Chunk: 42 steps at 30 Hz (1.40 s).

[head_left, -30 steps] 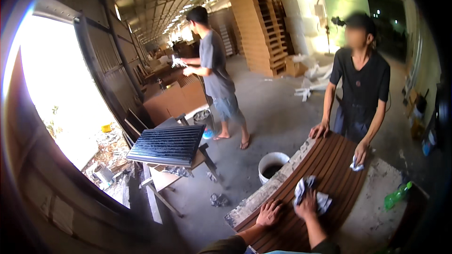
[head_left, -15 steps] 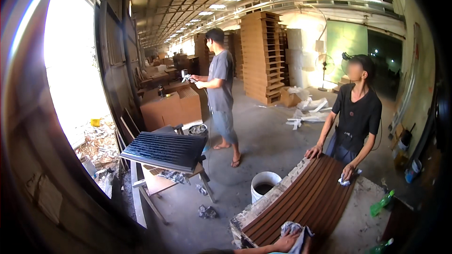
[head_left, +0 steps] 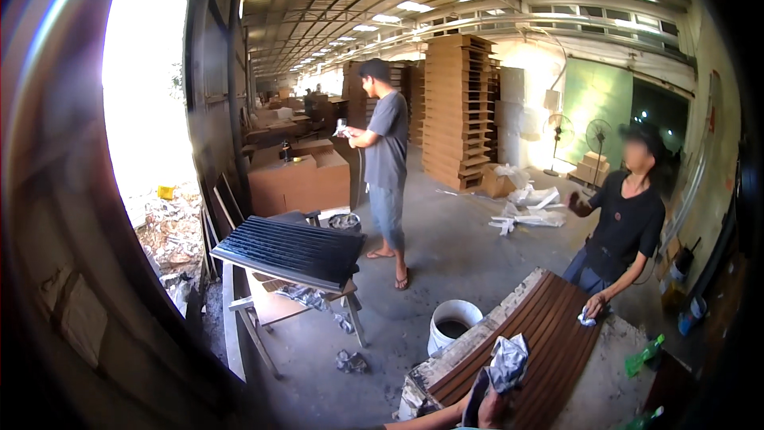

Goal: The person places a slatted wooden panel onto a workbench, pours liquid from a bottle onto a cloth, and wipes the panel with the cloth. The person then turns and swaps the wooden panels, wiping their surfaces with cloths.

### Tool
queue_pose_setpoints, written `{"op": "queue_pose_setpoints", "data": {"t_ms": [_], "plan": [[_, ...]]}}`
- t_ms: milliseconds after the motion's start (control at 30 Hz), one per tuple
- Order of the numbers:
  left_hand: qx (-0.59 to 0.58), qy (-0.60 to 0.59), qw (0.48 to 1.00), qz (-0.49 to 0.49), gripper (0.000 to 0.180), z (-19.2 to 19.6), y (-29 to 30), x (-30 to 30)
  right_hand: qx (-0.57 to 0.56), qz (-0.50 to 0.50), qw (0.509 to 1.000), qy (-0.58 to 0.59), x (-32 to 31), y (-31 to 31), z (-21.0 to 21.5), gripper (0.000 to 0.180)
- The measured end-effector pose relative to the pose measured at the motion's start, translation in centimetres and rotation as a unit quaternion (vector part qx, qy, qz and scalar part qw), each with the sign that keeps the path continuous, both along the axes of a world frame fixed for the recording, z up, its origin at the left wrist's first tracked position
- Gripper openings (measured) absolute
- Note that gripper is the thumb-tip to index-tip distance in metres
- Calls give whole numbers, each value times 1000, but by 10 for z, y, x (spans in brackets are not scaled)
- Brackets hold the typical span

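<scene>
Both my hands are at the lower edge, raised over a dark brown slatted wooden panel (head_left: 529, 326). A crumpled grey-white rag (head_left: 508, 361) stands up between them, with a darker fold hanging down. My right hand (head_left: 493, 409) is closed round the rag's lower part. My left hand (head_left: 459, 412) comes in from the lower left and meets the rag's dark fold; its fingers are mostly hidden. Across the panel, a co-worker in a dark shirt presses a small white rag (head_left: 587, 317) on its far right end with one hand; their other hand is raised.
A white bucket (head_left: 450, 326) with dark liquid stands left of the worktable (head_left: 426, 382). Green bottles (head_left: 643, 356) lie at the right. Further left, a black ribbed panel (head_left: 290, 251) rests on a trestle. Another person (head_left: 386, 143) holds a spray gun beside cardboard boxes (head_left: 298, 183).
My hands have lifted the rag off the panel and bunched it upright. The co-worker's one hand has left the panel's edge and risen. The view has turned slightly left.
</scene>
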<state>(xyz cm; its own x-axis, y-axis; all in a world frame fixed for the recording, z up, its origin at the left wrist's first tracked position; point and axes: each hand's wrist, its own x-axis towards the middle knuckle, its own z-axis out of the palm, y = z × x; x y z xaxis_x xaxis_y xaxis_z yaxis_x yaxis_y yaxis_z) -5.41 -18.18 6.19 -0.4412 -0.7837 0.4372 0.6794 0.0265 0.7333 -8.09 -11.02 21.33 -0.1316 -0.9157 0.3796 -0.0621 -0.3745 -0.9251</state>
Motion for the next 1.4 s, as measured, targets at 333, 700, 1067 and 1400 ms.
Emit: {"op": "queue_pose_setpoints", "data": {"t_ms": [333, 700, 1067, 1400], "plan": [[-201, -539, 717, 393, 48, 103, 49, 111, 86, 115, 986, -86, 13, 21, 8, 36], [106, -198, 974, -14, 41, 140, 73, 91, 69, 50, 996, -39, 27, 29, 14, 36], [-175, -595, 742, 254, 40, 165, 76, 106, 286, 314, 880, -212, -34, 32, 55, 37], [82, -386, 898, 197, 53, 45, 8, 37, -54, -461, 875, 135, -191, -69, -47, 35]]}}
